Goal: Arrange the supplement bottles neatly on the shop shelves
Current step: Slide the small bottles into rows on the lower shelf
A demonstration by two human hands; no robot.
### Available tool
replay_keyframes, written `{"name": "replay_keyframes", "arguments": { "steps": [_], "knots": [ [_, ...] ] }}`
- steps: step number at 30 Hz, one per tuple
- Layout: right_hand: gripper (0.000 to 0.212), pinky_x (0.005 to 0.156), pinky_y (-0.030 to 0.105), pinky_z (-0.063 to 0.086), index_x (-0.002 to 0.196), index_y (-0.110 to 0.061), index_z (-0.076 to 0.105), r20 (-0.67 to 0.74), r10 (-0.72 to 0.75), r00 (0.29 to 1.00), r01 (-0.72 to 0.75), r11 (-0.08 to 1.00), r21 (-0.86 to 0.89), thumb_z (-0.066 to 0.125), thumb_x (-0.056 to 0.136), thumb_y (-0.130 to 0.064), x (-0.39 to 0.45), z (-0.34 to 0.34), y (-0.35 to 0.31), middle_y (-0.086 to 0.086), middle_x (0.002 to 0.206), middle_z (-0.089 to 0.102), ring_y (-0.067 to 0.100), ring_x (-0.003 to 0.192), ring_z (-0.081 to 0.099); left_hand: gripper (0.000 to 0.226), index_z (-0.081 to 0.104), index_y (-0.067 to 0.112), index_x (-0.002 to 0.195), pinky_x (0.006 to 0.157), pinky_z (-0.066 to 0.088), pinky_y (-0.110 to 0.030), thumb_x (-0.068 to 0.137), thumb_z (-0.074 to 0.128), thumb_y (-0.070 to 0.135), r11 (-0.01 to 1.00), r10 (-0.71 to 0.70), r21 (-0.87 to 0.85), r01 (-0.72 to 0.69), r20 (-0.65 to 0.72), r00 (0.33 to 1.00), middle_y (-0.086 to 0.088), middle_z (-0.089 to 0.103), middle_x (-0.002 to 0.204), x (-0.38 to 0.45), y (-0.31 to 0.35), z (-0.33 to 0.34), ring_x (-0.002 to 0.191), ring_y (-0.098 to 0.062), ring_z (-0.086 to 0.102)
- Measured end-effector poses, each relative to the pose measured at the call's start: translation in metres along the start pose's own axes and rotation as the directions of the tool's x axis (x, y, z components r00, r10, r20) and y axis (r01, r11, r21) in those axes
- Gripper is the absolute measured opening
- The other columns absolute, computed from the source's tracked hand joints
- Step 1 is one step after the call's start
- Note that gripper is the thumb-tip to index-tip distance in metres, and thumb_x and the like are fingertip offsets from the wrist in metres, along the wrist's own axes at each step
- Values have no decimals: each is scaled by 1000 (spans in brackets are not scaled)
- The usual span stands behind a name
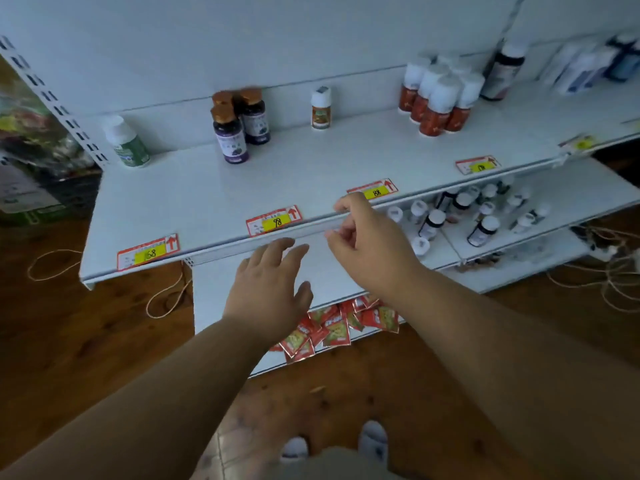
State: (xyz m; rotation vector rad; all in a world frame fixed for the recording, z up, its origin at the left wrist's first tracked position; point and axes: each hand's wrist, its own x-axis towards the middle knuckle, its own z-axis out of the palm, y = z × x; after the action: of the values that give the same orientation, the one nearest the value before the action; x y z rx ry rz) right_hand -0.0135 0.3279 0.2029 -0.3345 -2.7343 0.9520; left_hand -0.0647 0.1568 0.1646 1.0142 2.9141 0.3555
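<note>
Hands empty, between picks, I judge: left hand [268,289] flat, fingers spread; right hand [367,244] loosely curled at white metal upper shelf [311,168] edge, gripping nothing. Purple-label amber-cap bottles [239,128] near shelf back; jumbled white-cap dark bottles [478,216] on lower shelf [571,199]. Next: reach there, grab one.

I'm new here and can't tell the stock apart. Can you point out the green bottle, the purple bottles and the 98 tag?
green bottle [129,147], head view, on its label
purple bottles [231,140], head view, front bottle's label
98 tag [274,221], head view, yellow patch

red sachets [332,329], loose cord [166,296]
</note>
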Motion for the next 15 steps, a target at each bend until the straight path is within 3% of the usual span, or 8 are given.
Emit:
{"name": "replay_keyframes", "arguments": {
  "steps": [3,7,11,15],
  "knots": [
    [33,67,21,42,126,-26,47,-55,120,991,-121,993,-10,58,96,-36,-24,-4,19,-8,105,59,4,81,58,62,27,32,150,116,26,-44,95,50,46,996,77,-37,-76,39,996,3,29,157,9,10,8,143,-22,28],
    [39,82,30,49,130,-24,50,-100,244,965,-248,968,-27,62,93,-33,-56,20,51,-1,127,51,11,96,58,78,9,28,155,117,22,-43,94,53,49,990,124,-87,-112,147,981,0,24,160,11,27,46,146,-25,25],
    [45,90,30,49,133,-25,48,-60,317,946,-319,948,-22,65,93,-34,-63,39,87,2,134,49,16,109,60,81,7,28,155,116,23,-45,93,54,50,991,113,-98,-93,220,969,-1,24,160,12,38,90,145,-27,27],
    [48,90,24,43,134,-24,48,-69,318,946,-318,948,9,67,91,-34,-47,55,144,4,135,50,18,115,59,79,13,25,155,113,29,-45,92,55,48,993,110,-72,-98,203,973,-3,29,158,45,54,134,142,-29,31]
  ]
}}
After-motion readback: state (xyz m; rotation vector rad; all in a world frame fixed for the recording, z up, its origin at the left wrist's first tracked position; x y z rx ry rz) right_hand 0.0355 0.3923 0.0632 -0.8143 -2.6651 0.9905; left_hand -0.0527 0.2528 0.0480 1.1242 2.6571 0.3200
